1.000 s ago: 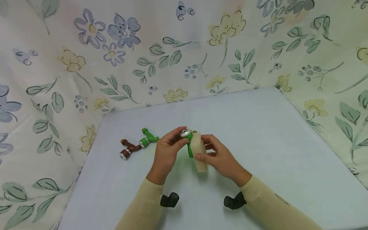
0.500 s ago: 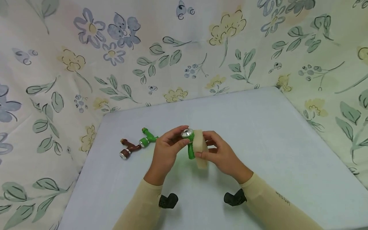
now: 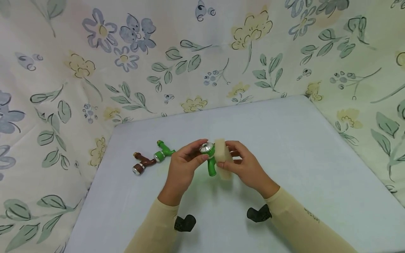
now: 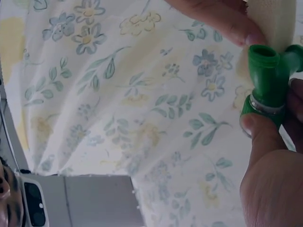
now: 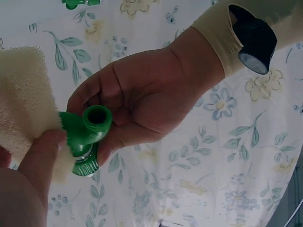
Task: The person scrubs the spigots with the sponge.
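Observation:
My left hand (image 3: 186, 165) grips a green faucet (image 3: 211, 167) by its silver-topped knob, thumb in front and fingers behind. The spout points down toward me in the head view; in the left wrist view its open mouth (image 4: 263, 56) shows. Pinched in my right hand (image 3: 245, 167) is a cream sponge (image 3: 220, 150), held upright against the faucet's right side. The right wrist view shows the porous face of the sponge (image 5: 26, 94) overlapping the green faucet (image 5: 87, 135), with the right thumb (image 5: 49, 146) pressing on it. Part of the faucet body is hidden behind the sponge.
On the left of the white table (image 3: 300, 158) lie a brown faucet (image 3: 143, 163) and a second green faucet (image 3: 162, 151), close together. A floral curtain (image 3: 190, 70) hangs behind the table. Black wrist cameras (image 3: 185, 223) stick out from both sleeves.
The right hand has moved the sponge slightly up and to the right along the faucet, so more of the spout shows. The left hand keeps its grip, turning the faucet slightly.

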Demonstrator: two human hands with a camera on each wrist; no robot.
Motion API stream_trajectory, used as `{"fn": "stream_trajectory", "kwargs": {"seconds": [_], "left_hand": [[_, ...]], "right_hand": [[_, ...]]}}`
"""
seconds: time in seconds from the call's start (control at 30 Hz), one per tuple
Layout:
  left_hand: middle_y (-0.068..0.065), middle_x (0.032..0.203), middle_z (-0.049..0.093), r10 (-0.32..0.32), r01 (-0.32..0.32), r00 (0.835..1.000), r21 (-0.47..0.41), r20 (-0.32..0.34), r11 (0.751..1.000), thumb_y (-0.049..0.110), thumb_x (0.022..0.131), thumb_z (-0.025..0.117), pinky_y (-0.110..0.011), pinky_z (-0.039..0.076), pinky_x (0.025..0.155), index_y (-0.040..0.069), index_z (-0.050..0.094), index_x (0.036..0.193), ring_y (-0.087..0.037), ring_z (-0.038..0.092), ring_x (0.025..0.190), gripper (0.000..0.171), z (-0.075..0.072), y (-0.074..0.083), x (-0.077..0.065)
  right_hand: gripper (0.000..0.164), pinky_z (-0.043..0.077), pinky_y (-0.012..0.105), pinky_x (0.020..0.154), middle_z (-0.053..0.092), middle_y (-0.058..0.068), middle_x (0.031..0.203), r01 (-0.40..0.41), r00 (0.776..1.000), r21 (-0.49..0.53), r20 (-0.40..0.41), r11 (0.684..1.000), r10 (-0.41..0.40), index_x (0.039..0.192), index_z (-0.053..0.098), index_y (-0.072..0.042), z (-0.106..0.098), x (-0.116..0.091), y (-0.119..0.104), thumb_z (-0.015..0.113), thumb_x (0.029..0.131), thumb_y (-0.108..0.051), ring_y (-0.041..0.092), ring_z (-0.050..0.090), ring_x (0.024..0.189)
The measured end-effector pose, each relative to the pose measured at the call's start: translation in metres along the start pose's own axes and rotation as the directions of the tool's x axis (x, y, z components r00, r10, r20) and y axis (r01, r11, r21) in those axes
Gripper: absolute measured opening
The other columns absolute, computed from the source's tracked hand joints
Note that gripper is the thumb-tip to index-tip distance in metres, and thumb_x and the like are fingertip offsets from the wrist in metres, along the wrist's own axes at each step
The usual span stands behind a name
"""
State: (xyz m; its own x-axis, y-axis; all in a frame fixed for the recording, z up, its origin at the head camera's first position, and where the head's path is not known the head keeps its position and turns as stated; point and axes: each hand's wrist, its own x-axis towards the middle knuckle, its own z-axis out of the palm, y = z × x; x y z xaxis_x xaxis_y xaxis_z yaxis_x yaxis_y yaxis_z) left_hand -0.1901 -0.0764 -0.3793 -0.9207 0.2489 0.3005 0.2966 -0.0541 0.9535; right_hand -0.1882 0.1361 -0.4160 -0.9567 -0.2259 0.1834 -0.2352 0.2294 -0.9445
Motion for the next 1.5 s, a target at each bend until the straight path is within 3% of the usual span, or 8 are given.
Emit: {"fn": "stream_trajectory", "kwargs": {"seconds": [0.17,0.33,0.6,0.83,1.17,1.5], "left_hand": [[-0.009,0.119,0.063,-0.006,0.006,1.000,-0.008,0.014,1.000,-0.001,0.086,0.069,-0.037,0.052,0.086,0.003,0.062,0.125,-0.028,0.060,0.104,0.039,0.001,0.000,0.000],[-0.009,0.120,0.062,-0.004,0.004,1.000,-0.002,-0.006,1.000,-0.001,0.087,0.068,-0.035,0.051,0.086,0.001,0.061,0.126,-0.027,0.060,0.105,0.039,0.000,-0.004,0.000],[-0.011,0.118,0.063,0.002,-0.003,0.999,-0.021,-0.053,1.000,0.000,0.087,0.069,-0.036,0.051,0.086,0.004,0.062,0.126,-0.028,0.060,0.105,0.040,-0.003,-0.012,0.004],[-0.012,0.115,0.064,0.008,-0.011,0.995,-0.031,-0.097,0.999,0.001,0.086,0.070,-0.035,0.053,0.084,0.004,0.062,0.125,-0.029,0.061,0.101,0.040,-0.006,-0.017,0.006],[-0.010,0.117,0.064,0.007,-0.009,0.999,-0.038,-0.041,0.999,0.008,0.085,0.073,-0.037,0.053,0.084,0.012,0.065,0.124,-0.030,0.060,0.103,0.040,-0.011,-0.031,0.006],[-0.009,0.120,0.063,0.010,-0.010,1.000,-0.032,0.007,0.999,0.011,0.085,0.073,-0.038,0.052,0.086,0.014,0.065,0.124,-0.030,0.060,0.105,0.040,-0.010,-0.025,0.003]], "right_hand": [[0.055,0.046,0.044,0.084,0.051,-0.003,0.120,-0.059,0.998,-0.031,-0.040,0.998,0.057,0.133,0.048,-0.034,-0.002,0.004,0.025,0.072,0.085,-0.041,0.023,0.050,0.107],[0.056,0.046,0.046,0.088,0.052,-0.003,0.120,-0.003,1.000,0.008,0.009,1.000,0.003,0.133,0.047,-0.036,0.003,0.004,0.032,0.072,0.084,-0.044,0.022,0.052,0.108],[0.051,0.049,0.046,0.086,0.053,0.002,0.118,0.030,0.996,0.074,0.083,0.997,-0.036,0.133,0.049,-0.026,0.011,-0.007,-0.001,0.073,0.087,-0.027,0.026,0.053,0.107],[0.054,0.046,0.053,0.087,0.053,0.002,0.120,0.073,0.989,0.083,0.122,0.994,-0.083,0.131,0.048,-0.018,0.012,-0.013,-0.024,0.075,0.085,-0.014,0.028,0.051,0.109],[0.054,0.049,0.047,0.085,0.054,0.004,0.117,0.050,0.996,0.038,0.073,0.998,-0.053,0.132,0.049,-0.020,0.008,-0.008,-0.018,0.075,0.085,-0.016,0.027,0.053,0.106],[0.054,0.048,0.047,0.087,0.053,0.003,0.119,0.040,0.998,0.013,0.047,0.999,-0.040,0.133,0.049,-0.021,0.000,-0.004,-0.014,0.075,0.085,-0.018,0.026,0.053,0.108]]}}
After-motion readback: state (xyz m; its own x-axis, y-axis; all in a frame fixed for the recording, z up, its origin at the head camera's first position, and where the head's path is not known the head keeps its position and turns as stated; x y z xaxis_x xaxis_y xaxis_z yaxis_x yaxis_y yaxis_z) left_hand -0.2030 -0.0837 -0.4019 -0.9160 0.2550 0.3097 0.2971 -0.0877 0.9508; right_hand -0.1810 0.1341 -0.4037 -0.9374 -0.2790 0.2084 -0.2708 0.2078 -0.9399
